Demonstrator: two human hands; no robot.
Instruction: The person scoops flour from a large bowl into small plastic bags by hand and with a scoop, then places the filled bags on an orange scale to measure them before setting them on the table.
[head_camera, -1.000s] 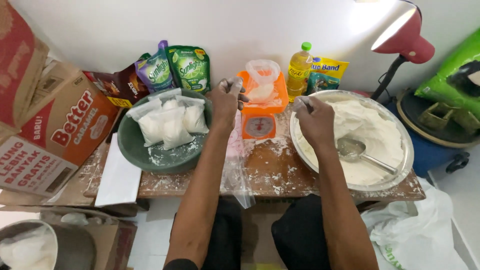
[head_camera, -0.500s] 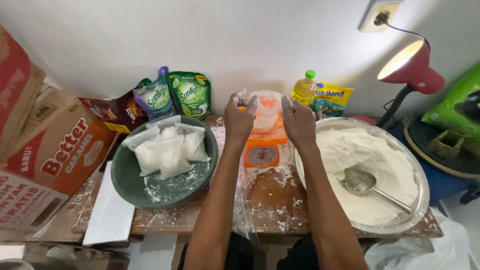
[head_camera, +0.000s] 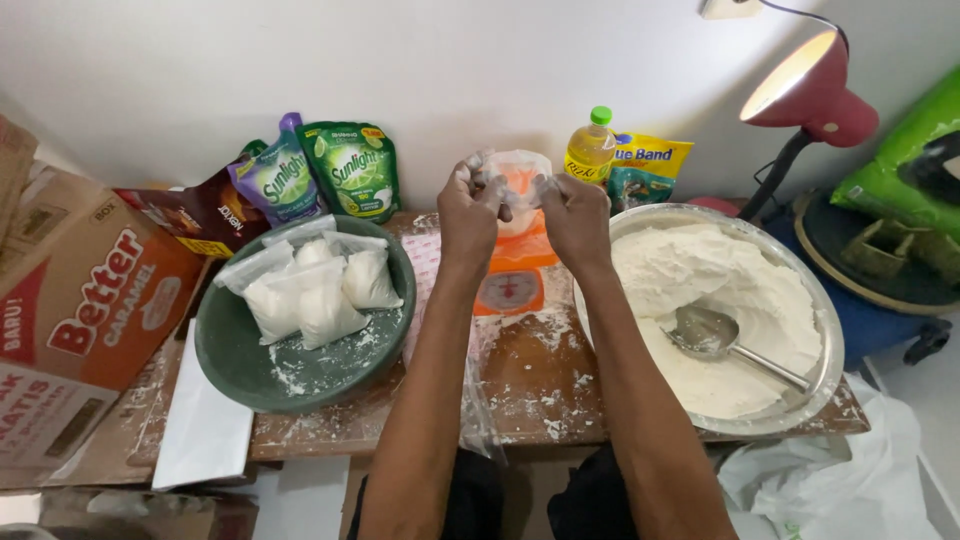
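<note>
Both your hands, left hand (head_camera: 472, 205) & right hand (head_camera: 575, 212), had come together since a sec ago, each pinched shut on the small clear bag (head_camera: 515, 172) of white powder, lifted just above the orange scale (head_camera: 512, 272). Right hand had left the steel basin (head_camera: 826, 340) w/ the scoop (head_camera: 705, 332); looked like you were closing the bag's mouth.

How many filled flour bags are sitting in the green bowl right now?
3 visible in the green bowl: one at the left, one in the middle, one at the right. More may lie hidden beneath them. Both hands, left hand and right hand, hold another bag over the scale.
</note>
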